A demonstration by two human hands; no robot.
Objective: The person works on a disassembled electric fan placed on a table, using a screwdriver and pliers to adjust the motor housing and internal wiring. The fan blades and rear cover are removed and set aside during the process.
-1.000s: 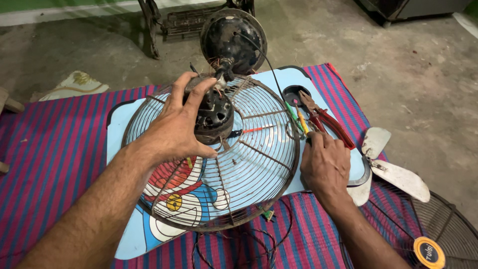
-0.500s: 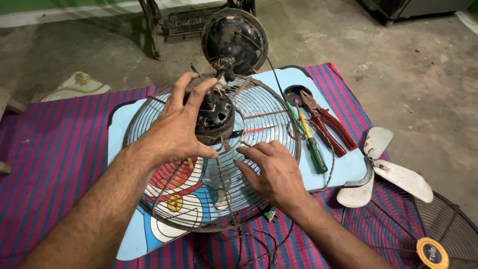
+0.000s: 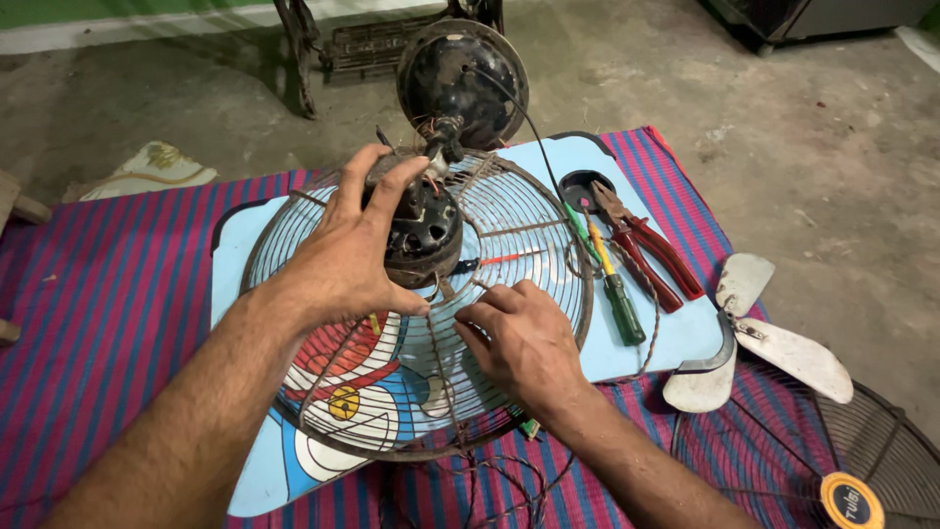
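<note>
Right hand (image 3: 524,343) has crept nearer the motor (image 3: 421,230) — fingers curled on the grille (image 3: 529,211); left hand (image 3: 348,255) grips it.

Two bare forearms, no sleeves, rings or watch; left hand (image 3: 345,257), right hand (image 3: 524,343)

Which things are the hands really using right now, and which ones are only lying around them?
In use:
- left hand gripping the dark round fan motor
- right hand on the rusty round wire fan guard

Lying about:
- red-handled pliers
- green-handled screwdriver
- pale metal fan blades
- second dark wire guard
- black domed motor cover
</note>
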